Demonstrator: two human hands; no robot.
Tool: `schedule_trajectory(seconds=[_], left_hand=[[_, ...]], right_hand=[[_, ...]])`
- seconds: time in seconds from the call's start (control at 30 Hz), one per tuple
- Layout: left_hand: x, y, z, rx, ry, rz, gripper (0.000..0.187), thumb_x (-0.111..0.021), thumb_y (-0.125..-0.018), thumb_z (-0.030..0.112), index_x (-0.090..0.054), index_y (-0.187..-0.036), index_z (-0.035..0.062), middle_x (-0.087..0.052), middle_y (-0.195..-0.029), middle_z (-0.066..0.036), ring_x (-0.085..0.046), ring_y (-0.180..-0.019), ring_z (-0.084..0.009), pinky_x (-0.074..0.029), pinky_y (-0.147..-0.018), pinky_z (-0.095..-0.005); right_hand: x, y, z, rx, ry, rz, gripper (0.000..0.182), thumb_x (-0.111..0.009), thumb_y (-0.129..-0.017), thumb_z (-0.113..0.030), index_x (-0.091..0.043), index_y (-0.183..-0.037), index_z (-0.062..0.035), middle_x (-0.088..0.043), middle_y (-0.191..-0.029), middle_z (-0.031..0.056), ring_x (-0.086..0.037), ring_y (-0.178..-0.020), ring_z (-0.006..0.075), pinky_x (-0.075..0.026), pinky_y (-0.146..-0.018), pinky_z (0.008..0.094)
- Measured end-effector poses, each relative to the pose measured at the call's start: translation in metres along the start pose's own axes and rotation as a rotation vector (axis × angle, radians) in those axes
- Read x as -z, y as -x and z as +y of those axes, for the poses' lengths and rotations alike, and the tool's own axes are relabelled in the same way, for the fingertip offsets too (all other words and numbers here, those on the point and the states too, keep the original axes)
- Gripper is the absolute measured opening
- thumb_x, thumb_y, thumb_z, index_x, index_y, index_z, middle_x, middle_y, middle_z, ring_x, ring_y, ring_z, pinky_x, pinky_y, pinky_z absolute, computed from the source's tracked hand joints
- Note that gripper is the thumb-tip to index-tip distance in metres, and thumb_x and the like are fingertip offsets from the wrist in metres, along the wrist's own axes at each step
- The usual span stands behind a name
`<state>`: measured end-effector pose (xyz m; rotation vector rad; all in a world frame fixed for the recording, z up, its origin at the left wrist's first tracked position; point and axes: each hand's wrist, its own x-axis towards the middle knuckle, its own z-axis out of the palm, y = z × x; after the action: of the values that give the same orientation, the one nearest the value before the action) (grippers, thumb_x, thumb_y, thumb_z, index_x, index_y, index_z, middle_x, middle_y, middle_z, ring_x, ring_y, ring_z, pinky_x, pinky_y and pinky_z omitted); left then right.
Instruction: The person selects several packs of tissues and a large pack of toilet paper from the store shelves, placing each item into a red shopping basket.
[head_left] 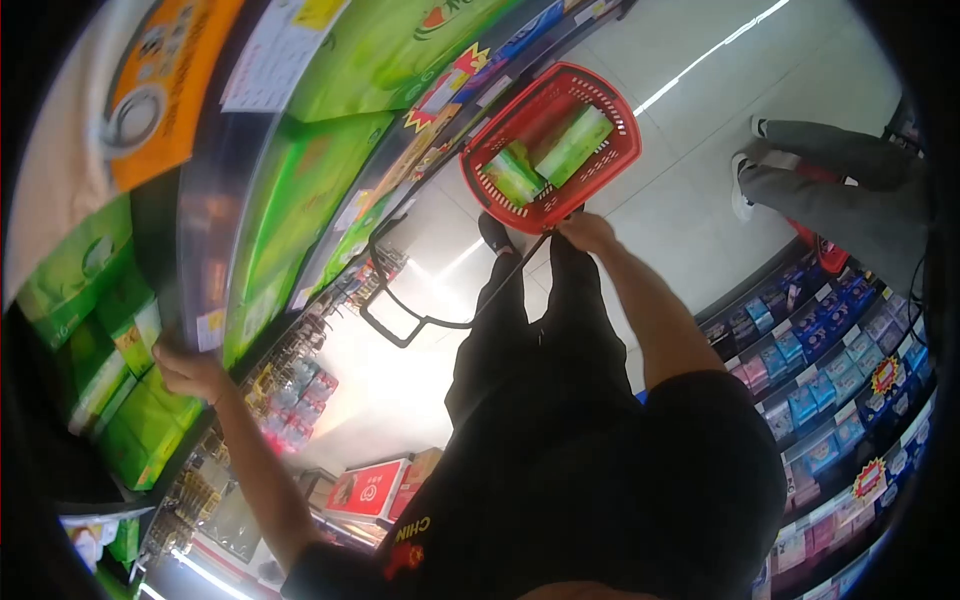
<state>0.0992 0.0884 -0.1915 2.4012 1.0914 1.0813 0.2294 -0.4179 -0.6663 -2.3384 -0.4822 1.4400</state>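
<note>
At the left, my left hand (190,373) is closed at the edge of a shelf, its curled fingers against a bright green pack (150,415); part of the grip is hidden. More green packs (70,275) crowd around it on the shelf. My right hand (588,232) is closed on the near end of a red shopping basket (630,150), by the base of its black handle (405,325), which hangs down to the left. Inside the basket lie two green-and-white packs, one pack (575,145) beside the other pack (515,172).
Large green packages (300,200) with price tags line the shelf on the left. A person in grey trousers (840,190) stands at the right. Shelves of blue and pink packs (820,400) fill the lower right. Red boxes (370,490) stand behind me.
</note>
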Motion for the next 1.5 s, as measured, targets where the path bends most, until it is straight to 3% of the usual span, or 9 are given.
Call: schedule_trajectory(seconds=[0.23,0.33,0.43,0.63,0.73,0.93,1.2,1.43,1.5], left_hand=[[0.004,-0.004,0.004,0.000,-0.137,-0.020,0.040,-0.042,-0.096,0.029,-0.062,-0.090,-0.0051,-0.063,-0.089,-0.017,-0.060,-0.079,-0.0299,-0.049,-0.072,-0.0420],[0.037,-0.025,-0.041,-0.909,-0.841,-0.060,0.045,-0.071,-0.085,0.028,-0.057,-0.115,-0.0022,-0.064,-0.106,-0.020,-0.064,-0.089,-0.0389,-0.053,-0.077,-0.0461],[0.064,-0.032,-0.065,-0.842,-1.117,-0.016,0.066,-0.078,-0.079,0.035,-0.052,-0.127,-0.0026,-0.061,-0.118,-0.022,-0.061,-0.107,-0.0395,-0.051,-0.088,-0.0497],[0.091,-0.037,-0.081,-0.570,-1.380,0.010,0.075,-0.080,-0.074,0.039,-0.049,-0.129,-0.0022,-0.057,-0.121,-0.021,-0.057,-0.106,-0.0395,-0.047,-0.091,-0.0512],[0.097,-0.038,-0.075,-0.539,-1.369,0.016,0.074,-0.080,-0.074,0.039,-0.049,-0.129,-0.0021,-0.057,-0.120,-0.021,-0.057,-0.106,-0.0398,-0.047,-0.091,-0.0513],[0.105,-0.044,-0.067,-0.526,-1.394,0.032,0.073,-0.080,-0.075,0.037,-0.049,-0.128,-0.0019,-0.057,-0.119,-0.022,-0.057,-0.106,-0.0403,-0.047,-0.090,-0.0515],[0.106,-0.053,-0.057,-0.511,-1.418,0.052,0.071,-0.080,-0.075,0.034,-0.049,-0.128,-0.0015,-0.057,-0.118,-0.022,-0.057,-0.106,-0.0411,-0.048,-0.089,-0.0517],[0.105,-0.056,-0.056,-0.497,-1.401,0.074,0.069,-0.080,-0.075,0.032,-0.049,-0.128,-0.0012,-0.057,-0.117,-0.022,-0.057,-0.106,-0.0417,-0.048,-0.088,-0.0520],[0.108,-0.056,-0.062,-0.487,-1.388,0.075,0.069,-0.080,-0.075,0.031,-0.049,-0.128,-0.0011,-0.058,-0.116,-0.022,-0.057,-0.106,-0.0419,-0.048,-0.088,-0.0520]], right_hand=[[0.054,-0.041,0.014,0.125,-0.002,0.071,0.043,-0.049,-0.088,-0.044,-0.069,-0.107,-0.0111,-0.068,-0.106,0.0189,-0.064,-0.101,0.0363,-0.050,-0.086,0.0467],[0.042,-0.072,0.000,-0.064,-0.243,0.035,0.041,-0.048,-0.090,-0.041,-0.069,-0.103,-0.0076,-0.068,-0.102,0.0197,-0.064,-0.100,0.0353,-0.050,-0.084,0.0456],[0.022,-0.094,-0.009,0.029,-0.348,0.059,0.042,-0.048,-0.091,-0.041,-0.069,-0.101,-0.0053,-0.069,-0.096,0.0198,-0.065,-0.097,0.0350,-0.051,-0.082,0.0439],[-0.025,-0.134,0.006,-0.001,-0.673,0.149,0.039,-0.054,-0.088,-0.039,-0.070,-0.101,-0.0063,-0.069,-0.102,0.0196,-0.065,-0.096,0.0342,-0.050,-0.085,0.0414],[-0.028,-0.154,0.028,-0.303,-0.813,0.185,0.047,-0.061,-0.088,-0.039,-0.062,-0.121,-0.0051,-0.068,-0.106,0.0213,-0.066,-0.098,0.0329,-0.050,-0.086,0.0402],[-0.022,-0.211,0.075,-0.433,-1.075,0.150,0.065,-0.066,-0.087,-0.037,-0.046,-0.141,-0.0058,-0.065,-0.116,0.0208,-0.067,-0.099,0.0268,-0.051,-0.082,0.0372],[-0.017,-0.255,0.075,-0.396,-1.504,0.111,0.033,-0.053,-0.095,-0.030,-0.053,-0.125,-0.0165,-0.061,-0.087,0.0034,-0.058,-0.065,0.0146,-0.043,-0.054,0.0269],[-0.009,-0.244,0.069,-0.537,-1.421,0.066,0.021,-0.054,-0.094,-0.025,-0.064,-0.108,-0.0119,-0.063,-0.092,0.0047,-0.061,-0.078,0.0152,-0.047,-0.069,0.0277],[-0.023,-0.231,0.076,-0.367,-1.326,0.197,0.022,-0.054,-0.093,-0.021,-0.064,-0.110,-0.0092,-0.064,-0.098,0.0070,-0.062,-0.085,0.0180,-0.048,-0.075,0.0292]])
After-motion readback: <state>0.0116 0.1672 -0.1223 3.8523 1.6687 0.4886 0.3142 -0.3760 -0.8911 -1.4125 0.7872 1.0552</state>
